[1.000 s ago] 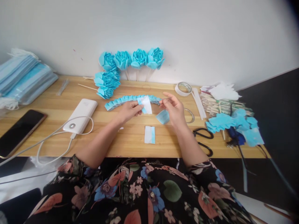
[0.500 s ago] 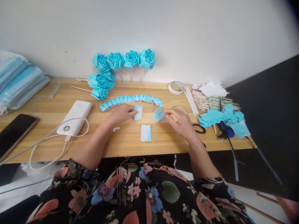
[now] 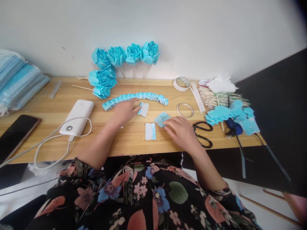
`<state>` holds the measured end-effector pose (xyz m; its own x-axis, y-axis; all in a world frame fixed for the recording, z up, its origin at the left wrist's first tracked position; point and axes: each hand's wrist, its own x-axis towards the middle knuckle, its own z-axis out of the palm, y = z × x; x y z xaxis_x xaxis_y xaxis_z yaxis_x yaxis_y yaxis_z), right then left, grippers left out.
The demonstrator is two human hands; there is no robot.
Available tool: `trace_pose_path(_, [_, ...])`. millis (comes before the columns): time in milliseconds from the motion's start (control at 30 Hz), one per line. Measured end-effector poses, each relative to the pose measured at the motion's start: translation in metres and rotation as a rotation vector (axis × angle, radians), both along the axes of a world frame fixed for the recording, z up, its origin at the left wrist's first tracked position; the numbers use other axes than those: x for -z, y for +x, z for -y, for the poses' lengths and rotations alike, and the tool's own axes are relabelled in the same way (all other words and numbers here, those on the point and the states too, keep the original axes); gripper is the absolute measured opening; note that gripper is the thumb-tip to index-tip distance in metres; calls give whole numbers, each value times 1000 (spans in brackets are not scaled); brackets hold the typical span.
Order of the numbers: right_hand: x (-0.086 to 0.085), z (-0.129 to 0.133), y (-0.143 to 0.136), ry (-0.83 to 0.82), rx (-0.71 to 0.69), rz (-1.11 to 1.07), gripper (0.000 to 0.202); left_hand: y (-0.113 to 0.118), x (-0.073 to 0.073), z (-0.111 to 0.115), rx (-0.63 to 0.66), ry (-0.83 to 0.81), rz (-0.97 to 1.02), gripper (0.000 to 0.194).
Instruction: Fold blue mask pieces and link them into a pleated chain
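My left hand (image 3: 125,111) is beside a small white-and-blue piece of cloth (image 3: 144,110), thumb at its left edge and forefinger apart from the thumb. That piece looks like mask fabric and lies on the wooden table. In my right hand (image 3: 180,131), the fingertips pinch a light-blue fabric square (image 3: 161,119) by its right side, low over the wood. Between the hands, nearer to me, lies another white piece with a blue strip (image 3: 150,131). Just behind my left hand curves a pleated blue strip (image 3: 135,96).
Blue fabric roses (image 3: 133,54) on sticks stand along the wall. To the right are black-handled scissors (image 3: 203,126), a thin tape ring (image 3: 184,110), a tape roll (image 3: 181,84) and blue scraps (image 3: 219,115). A power bank (image 3: 77,116), phone (image 3: 19,135) and packed masks (image 3: 21,83) are left.
My left thumb and forefinger have parted at the white-and-blue piece. My right hand has turned over the blue square and moved slightly nearer to me. The view has shifted, uncovering the scissors.
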<state>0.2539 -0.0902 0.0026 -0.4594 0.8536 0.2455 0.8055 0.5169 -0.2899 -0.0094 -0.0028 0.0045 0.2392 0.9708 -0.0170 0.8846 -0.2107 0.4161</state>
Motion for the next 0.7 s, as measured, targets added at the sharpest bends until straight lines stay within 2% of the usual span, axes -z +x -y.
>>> trace_pose_path(267, [2, -10, -39, -36, 27, 151, 21, 6, 4, 1, 37, 136, 98, 42])
trace_pose_path(367, [2, -6, -50, -33, 18, 124, 13, 10, 7, 2, 109, 165, 151, 38])
trace_pose_path(500, [4, 0, -62, -3, 9, 40, 18, 10, 9, 2, 128, 192, 214, 35])
trace_pose_path(600, [4, 0, -53, 7, 22, 31, 31, 8, 11, -1, 116, 222, 248, 34])
trace_pose_path(700, [0, -6, -17, 16, 80, 52, 36, 7, 13, -2, 108, 240, 268, 34])
